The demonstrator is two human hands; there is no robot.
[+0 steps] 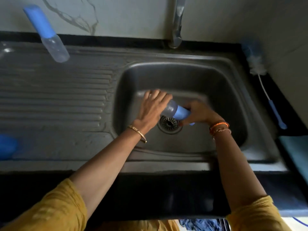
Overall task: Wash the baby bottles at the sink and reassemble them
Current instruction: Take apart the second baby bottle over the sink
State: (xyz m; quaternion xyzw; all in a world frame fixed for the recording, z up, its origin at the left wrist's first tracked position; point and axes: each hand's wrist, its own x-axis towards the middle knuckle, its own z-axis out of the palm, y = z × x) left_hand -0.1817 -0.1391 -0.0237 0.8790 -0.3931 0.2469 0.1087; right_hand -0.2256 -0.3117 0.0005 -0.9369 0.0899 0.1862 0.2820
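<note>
- Your left hand (154, 108) wraps the clear body of the baby bottle (175, 111), fingers curled over the far side; your right hand (200, 114) grips the blue cap end. Both closed on it, though blur hides the exact finger placement.
- The bottle sits tilted, low in the sink (233, 77) basin, right above the drain (169, 122). If you're twisting the cap off, a small part could drop straight onto that strainer, or slip from wet fingers.
- No water visible from the tap (177, 22), and the bottle is well forward of the spout. Rinse there and you'll likely miss the stream.
- Motion blur suggests you're moving fast. A quick twist with a loose hold could throw the bottle against the basin wall.
- The second bottle (48, 35) stands on the drainboard (50, 97) near the back edge, well apart from your hands. An elbow sweep left could tip it.
- The bottle brush (260, 69) lies on the counter just right of the sink. Reaching for it means letting go with one hand, so the other must hold firm.
- A blue object (7, 145) at the far left edge is too blurred to identify.
</note>
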